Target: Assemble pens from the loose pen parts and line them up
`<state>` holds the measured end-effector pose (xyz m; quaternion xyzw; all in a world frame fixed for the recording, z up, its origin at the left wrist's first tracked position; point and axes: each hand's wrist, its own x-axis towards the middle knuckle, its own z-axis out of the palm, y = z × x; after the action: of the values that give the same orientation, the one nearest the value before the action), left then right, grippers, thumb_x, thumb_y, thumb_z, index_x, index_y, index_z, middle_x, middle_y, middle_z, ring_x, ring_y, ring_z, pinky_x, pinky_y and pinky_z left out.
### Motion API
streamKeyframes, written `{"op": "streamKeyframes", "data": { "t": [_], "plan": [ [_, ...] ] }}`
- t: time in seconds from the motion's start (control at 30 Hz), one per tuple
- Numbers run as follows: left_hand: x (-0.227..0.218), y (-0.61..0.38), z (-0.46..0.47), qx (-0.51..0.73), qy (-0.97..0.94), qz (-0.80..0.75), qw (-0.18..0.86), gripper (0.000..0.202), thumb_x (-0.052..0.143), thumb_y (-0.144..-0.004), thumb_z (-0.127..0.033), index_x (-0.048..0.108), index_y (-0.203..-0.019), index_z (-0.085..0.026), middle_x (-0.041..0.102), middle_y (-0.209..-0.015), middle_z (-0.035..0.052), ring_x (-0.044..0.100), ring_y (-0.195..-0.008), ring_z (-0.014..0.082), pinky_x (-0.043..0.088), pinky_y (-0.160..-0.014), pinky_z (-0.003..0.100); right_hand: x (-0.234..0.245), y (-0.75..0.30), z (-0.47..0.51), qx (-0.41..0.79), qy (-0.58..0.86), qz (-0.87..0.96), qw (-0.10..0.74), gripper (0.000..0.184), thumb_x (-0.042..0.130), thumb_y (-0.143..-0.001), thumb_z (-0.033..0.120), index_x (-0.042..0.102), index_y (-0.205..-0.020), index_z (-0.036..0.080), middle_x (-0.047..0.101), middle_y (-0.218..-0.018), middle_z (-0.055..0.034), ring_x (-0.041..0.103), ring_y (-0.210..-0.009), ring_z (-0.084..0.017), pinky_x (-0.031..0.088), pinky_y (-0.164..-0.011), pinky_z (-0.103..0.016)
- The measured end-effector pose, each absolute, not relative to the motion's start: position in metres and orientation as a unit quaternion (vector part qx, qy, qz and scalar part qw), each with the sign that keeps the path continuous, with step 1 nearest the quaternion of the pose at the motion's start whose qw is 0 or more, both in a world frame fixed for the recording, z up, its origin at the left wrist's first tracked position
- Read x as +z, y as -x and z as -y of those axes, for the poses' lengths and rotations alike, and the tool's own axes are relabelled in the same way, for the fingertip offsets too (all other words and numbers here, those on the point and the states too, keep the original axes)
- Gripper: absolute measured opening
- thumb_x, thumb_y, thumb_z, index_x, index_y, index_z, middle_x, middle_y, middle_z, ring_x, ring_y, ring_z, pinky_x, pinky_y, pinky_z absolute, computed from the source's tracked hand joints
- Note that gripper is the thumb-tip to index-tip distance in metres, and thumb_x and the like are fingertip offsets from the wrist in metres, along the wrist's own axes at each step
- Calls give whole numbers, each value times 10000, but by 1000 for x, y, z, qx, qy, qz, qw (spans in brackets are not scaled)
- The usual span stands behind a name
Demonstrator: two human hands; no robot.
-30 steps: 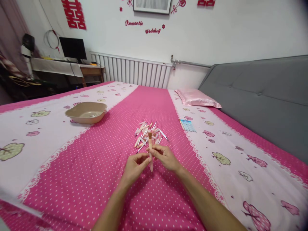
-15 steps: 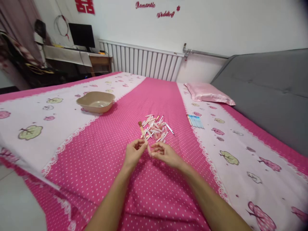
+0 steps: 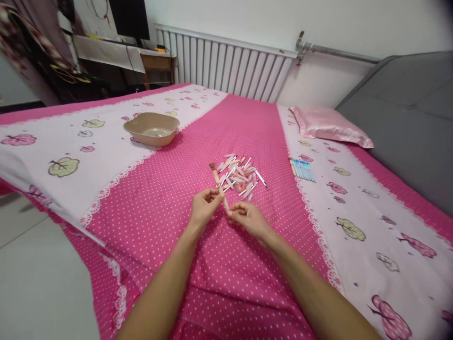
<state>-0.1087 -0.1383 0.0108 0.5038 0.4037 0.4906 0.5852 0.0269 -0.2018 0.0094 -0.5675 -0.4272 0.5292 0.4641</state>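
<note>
Both my hands meet over the pink dotted bedspread (image 3: 166, 198) and pinch one slim pink pen (image 3: 216, 181). My left hand (image 3: 203, 208) grips its middle; its brown-tipped end points up and away to the left. My right hand (image 3: 247, 218) is closed on the pen's lower end. Just beyond my fingers lies a heap of several pink and white pens and pen parts (image 3: 240, 175).
A beige basin (image 3: 151, 128) sits on the bed at the far left. A neat row of blue pens (image 3: 303, 169) lies to the right of the heap. A pink pillow (image 3: 329, 125), grey headboard (image 3: 406, 118) and radiator (image 3: 226, 61) lie beyond; the bed's left edge drops to the floor.
The view has tilted down and left. The pen went from upright to leaning left as my left hand took its middle; my right hand slid to its lower end.
</note>
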Motion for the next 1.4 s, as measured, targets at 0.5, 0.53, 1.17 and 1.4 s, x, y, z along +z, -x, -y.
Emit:
{"op": "streamKeyframes", "data": {
  "t": [0.5,0.53,1.17,1.4],
  "plan": [
    [6,108,138,487,-496,-400,597,327,743,-606,-390,545,-713,-153,546,-506,-46,499,-444,80,364,-462,189,6,-21,201,508,561,441,481,288,724,-605,399,622,-704,149,612,-607,-6,536,-555,-116,401,-583,-261],
    [6,107,138,489,-492,-398,601,339,751,-596,-394,543,-718,-156,550,-503,-46,507,-445,82,369,-464,189,5,-21,200,508,559,444,482,289,719,-612,406,621,-701,149,605,-600,-4,528,-550,-114,393,-577,-260],
    [11,110,139,490,-519,-404,571,338,734,-620,-395,694,-807,-116,609,-616,16,507,-504,91,382,-473,198,5,-13,202,403,614,471,489,267,690,-653,389,662,-751,142,684,-727,-66,605,-651,-167,470,-639,-295],
    [7,110,137,477,-532,-417,562,359,719,-637,-399,693,-839,-104,607,-606,17,489,-469,85,355,-435,194,5,-12,202,377,632,487,470,281,660,-693,396,700,-770,129,708,-741,-80,624,-662,-192,453,-630,-295]
  ]
}}
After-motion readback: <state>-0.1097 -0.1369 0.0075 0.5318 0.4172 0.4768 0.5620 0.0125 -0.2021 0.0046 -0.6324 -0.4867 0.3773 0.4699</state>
